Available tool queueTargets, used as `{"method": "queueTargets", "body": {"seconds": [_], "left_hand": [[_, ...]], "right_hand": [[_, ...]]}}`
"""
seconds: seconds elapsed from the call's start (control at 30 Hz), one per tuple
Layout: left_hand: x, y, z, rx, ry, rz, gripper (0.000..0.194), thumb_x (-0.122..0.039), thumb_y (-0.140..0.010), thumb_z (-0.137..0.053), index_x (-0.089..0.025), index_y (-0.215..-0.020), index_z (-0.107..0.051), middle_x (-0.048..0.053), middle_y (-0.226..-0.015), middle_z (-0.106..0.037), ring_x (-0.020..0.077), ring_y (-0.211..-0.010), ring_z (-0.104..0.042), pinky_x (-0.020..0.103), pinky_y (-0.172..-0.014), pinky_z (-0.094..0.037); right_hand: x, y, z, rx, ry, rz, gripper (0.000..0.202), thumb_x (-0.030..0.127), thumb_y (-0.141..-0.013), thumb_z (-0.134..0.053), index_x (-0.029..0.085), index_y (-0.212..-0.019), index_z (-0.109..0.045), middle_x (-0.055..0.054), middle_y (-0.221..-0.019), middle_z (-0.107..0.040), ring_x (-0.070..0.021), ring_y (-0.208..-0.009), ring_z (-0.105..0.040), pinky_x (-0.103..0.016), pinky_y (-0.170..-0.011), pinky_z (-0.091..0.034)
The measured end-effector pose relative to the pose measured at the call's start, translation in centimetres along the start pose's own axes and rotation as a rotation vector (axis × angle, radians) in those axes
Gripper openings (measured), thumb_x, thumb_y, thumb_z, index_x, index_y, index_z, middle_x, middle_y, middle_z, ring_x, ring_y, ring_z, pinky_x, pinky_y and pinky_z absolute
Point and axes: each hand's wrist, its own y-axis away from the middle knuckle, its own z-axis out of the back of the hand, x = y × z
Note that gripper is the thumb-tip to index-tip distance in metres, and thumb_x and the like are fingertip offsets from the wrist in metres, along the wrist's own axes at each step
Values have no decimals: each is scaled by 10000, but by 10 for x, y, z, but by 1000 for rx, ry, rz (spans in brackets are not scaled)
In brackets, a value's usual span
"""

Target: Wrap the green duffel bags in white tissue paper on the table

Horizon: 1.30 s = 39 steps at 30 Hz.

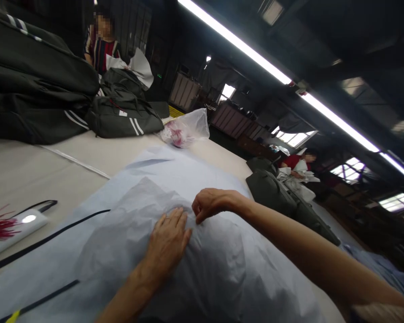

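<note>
Probably light, soft and slippery, the pale sheet (218,255) suits holding by a fold; your left hand (166,240) lies flat, your right hand (207,204) curls, its grip unclear.

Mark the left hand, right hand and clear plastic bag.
Left hand (168,238): head view, back of hand.
Right hand (207,202): head view, back of hand.
Clear plastic bag (195,125): head view, translucent side.
</note>
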Motion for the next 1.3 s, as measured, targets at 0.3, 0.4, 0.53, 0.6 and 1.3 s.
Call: {"method": "queueTargets", "body": {"seconds": [0.3, 0.4, 0.53, 0.6, 1.3], "left_hand": [[-4, 3, -11, -101, -30, 12, 415, -325, -977, -339, -150, -1175, -659, 125, -1293, -636, 276, -1201, -585, 474, -1032, -439], [-4, 4, -12, -124, -30, 14, 415, -330, -977, -340, -157, -1166, -667, 123, -1292, -638, 268, -1199, -585, 465, -1042, -430], [-3, 6, -14, -128, -28, 3, 407, -330, -968, -352, -168, -1175, -663, 123, -1303, -630, 270, -1203, -580, 470, -1056, -424], [-2, 7, -15, -128, -36, -9, 403, -321, -964, -356, -170, -1190, -655, 126, -1307, -626, 273, -1214, -573, 478, -1066, -416], [4, 6, -7, -151, -116, -100, 388, -315, -960, -376, -150, -1185, -644, 106, -1296, -638, 258, -1190, -586, 431, -1029, -415]], "right_hand": [[-21, -48, -9, -29, 270, 214, 291, 462, -571, -867, 248, -537, -674, 60, -485, -552, -120, -575, -531, -328, -815, -427], [-27, -36, -13, -101, 270, 260, 224, 444, -671, -833, 250, -643, -724, -14, -779, -667, -206, -847, -590, -393, -901, -403], [-54, -25, -35, -267, -109, 270, 312, 478, -693, -816, 252, -891, -731, -56, -1213, -591, -240, -1104, -551, -396, -989, -411], [-72, -30, -50, -327, -341, 233, 661, 505, -591, -867, 265, -1165, -643, -78, -1365, -497, -260, -1238, -487, -406, -1044, -399], [-98, -47, -66, -533, -1163, -53, 472, 540, -802, -677, 175, -1101, -695, -81, -1104, -699, -215, -1049, -626, -385, -968, -460]]}}
